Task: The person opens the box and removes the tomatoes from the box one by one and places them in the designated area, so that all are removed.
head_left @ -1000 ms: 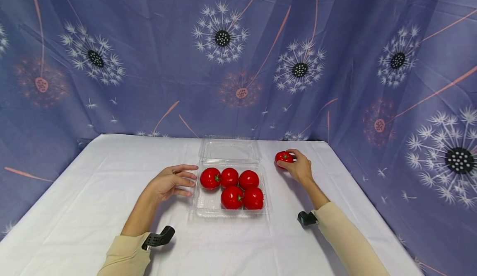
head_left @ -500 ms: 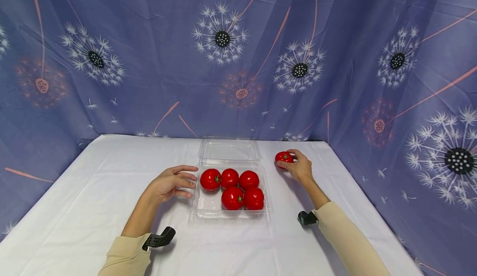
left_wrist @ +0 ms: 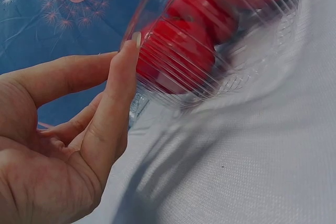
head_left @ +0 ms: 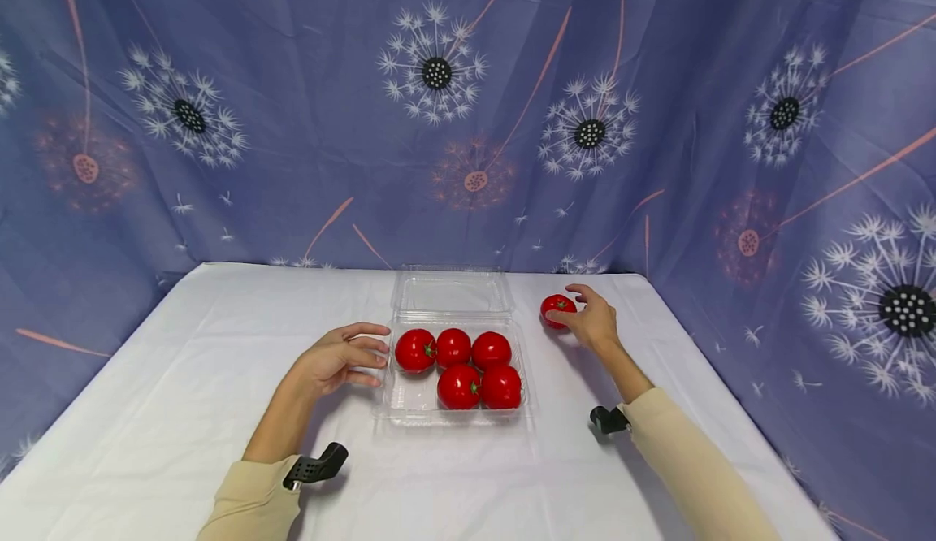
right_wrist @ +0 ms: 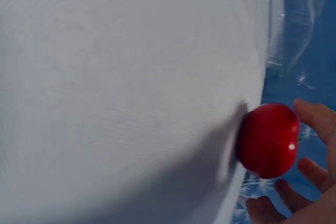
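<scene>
On the white table, right of the clear plastic container, sits a red tomato. My right hand is around its right side, fingers spread; the right wrist view shows gaps between the fingertips and the tomato. Several red tomatoes lie in the container in two rows, the front-left spot showing bare plastic. My left hand has its fingers extended at the container's left wall. In the left wrist view the fingertips appear to touch that wall; exact contact is hard to tell.
The container's clear lid is folded back behind it, flat toward the rear of the table. A purple curtain with dandelion prints hangs behind and at both sides. White cloth covers the table.
My right hand has let go of the tomato; its fingers have spread and drawn back slightly to the right. The tomato stays on the table. My left hand remains beside the container.
</scene>
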A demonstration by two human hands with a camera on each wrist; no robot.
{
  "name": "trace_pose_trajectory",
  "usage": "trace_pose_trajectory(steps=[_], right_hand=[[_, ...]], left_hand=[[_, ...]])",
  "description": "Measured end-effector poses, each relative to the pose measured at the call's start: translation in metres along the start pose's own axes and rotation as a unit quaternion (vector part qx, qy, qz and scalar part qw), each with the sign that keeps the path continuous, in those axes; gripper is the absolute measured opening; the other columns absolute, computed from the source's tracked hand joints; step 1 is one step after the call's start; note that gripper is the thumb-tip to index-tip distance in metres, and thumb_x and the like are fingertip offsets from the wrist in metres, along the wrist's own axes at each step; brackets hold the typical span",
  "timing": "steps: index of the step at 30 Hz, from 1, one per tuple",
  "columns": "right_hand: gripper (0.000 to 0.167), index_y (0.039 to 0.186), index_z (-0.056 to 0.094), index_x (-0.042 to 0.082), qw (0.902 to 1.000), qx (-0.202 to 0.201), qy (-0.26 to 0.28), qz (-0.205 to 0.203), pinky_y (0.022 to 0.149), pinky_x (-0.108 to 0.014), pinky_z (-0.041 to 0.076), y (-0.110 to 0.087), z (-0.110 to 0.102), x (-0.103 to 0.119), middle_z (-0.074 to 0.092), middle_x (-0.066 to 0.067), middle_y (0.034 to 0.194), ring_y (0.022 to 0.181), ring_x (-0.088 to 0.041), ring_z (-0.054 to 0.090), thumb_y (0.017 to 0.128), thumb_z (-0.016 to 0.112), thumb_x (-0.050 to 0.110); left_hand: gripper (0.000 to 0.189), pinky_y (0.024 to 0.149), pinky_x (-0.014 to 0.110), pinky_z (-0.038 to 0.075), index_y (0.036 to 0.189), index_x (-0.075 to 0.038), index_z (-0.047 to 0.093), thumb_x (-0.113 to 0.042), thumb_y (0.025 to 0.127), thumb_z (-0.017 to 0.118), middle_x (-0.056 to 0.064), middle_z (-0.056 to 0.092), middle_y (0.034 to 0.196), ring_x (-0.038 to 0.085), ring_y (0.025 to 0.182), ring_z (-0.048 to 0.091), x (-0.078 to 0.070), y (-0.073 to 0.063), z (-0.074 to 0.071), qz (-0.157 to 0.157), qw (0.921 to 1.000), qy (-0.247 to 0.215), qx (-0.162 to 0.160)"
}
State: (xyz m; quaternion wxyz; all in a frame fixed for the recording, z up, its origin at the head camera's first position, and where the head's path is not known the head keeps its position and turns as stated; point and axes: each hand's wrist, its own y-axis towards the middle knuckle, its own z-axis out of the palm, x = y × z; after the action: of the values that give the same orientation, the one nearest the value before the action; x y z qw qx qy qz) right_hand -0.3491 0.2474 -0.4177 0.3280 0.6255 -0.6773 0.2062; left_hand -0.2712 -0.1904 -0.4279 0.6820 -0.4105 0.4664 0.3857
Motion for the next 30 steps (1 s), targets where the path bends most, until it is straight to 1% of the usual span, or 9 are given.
trace_pose_trajectory(steps=[2,6,8,12,16,23,28,30], right_hand=[[0.069,0.144,0.054,0.014,0.9999,-0.003,0.001,-0.014,0.107,-0.060,0.038,0.000,-0.004,0.006,0.055,-0.024,0.143,0.131,-0.048,0.042,0.084,0.081,0.033],[0.070,0.145,0.055,0.016,0.9989,-0.005,-0.004,-0.047,0.103,-0.059,0.043,-0.002,-0.008,0.023,0.057,-0.022,0.141,0.128,-0.046,0.047,0.083,0.082,0.035],[0.070,0.145,0.055,0.017,0.9977,0.000,-0.007,-0.068,0.103,-0.057,0.045,-0.005,-0.008,0.035,0.059,-0.021,0.139,0.127,-0.044,0.050,0.083,0.082,0.036],[0.072,0.145,0.056,0.019,0.9948,0.028,-0.001,-0.098,0.098,-0.053,0.052,-0.014,-0.004,0.061,0.062,-0.018,0.136,0.124,-0.039,0.057,0.081,0.084,0.039],[0.072,0.144,0.056,0.023,0.9908,0.059,0.004,-0.121,0.093,-0.051,0.057,-0.023,0.004,0.085,0.064,-0.015,0.134,0.122,-0.036,0.059,0.080,0.084,0.041],[0.070,0.141,0.060,0.021,0.9794,0.103,0.012,-0.173,0.092,-0.048,0.059,-0.041,0.024,0.116,0.067,-0.014,0.129,0.116,-0.034,0.063,0.079,0.087,0.035],[0.069,0.140,0.060,0.023,0.9726,0.139,-0.002,-0.186,0.091,-0.044,0.059,-0.056,0.041,0.134,0.068,-0.009,0.127,0.114,-0.030,0.063,0.078,0.088,0.034],[0.069,0.140,0.060,0.024,0.9693,0.155,-0.003,-0.190,0.092,-0.044,0.059,-0.059,0.047,0.140,0.069,-0.008,0.127,0.115,-0.031,0.063,0.078,0.088,0.033]], left_hand=[[0.063,0.067,0.035,0.065,0.144,0.007,0.041,0.010,0.086,0.065,0.007,0.066,0.104,0.016,0.081,0.071,0.000,0.000,0.000,0.001,1.0000,-0.001,0.000],[0.063,0.067,0.034,0.065,0.144,0.008,0.040,0.010,0.086,0.065,0.007,0.066,0.104,0.016,0.081,0.071,-0.001,0.001,0.000,0.003,1.0000,0.000,0.000],[0.063,0.067,0.034,0.065,0.144,0.008,0.040,0.010,0.087,0.064,0.006,0.066,0.103,0.015,0.080,0.071,-0.001,0.002,0.000,0.004,1.0000,0.001,-0.001],[0.063,0.067,0.035,0.065,0.145,0.008,0.039,0.010,0.087,0.064,0.006,0.066,0.103,0.015,0.080,0.071,-0.001,0.002,0.000,0.004,1.0000,0.002,-0.001],[0.063,0.068,0.035,0.065,0.145,0.008,0.039,0.010,0.087,0.064,0.006,0.066,0.104,0.016,0.081,0.071,-0.001,0.002,0.000,0.003,1.0000,0.000,0.001],[0.062,0.069,0.035,0.065,0.144,0.007,0.041,0.009,0.087,0.064,0.006,0.067,0.104,0.016,0.082,0.071,0.000,0.001,-0.001,0.003,1.0000,0.000,0.002],[0.062,0.069,0.035,0.065,0.145,0.008,0.041,0.009,0.087,0.064,0.006,0.066,0.105,0.015,0.082,0.071,0.001,0.000,-0.001,0.002,1.0000,0.003,0.002],[0.062,0.069,0.035,0.065,0.145,0.008,0.041,0.009,0.087,0.064,0.006,0.066,0.105,0.015,0.082,0.071,0.001,0.000,-0.001,0.002,1.0000,0.005,0.001]])
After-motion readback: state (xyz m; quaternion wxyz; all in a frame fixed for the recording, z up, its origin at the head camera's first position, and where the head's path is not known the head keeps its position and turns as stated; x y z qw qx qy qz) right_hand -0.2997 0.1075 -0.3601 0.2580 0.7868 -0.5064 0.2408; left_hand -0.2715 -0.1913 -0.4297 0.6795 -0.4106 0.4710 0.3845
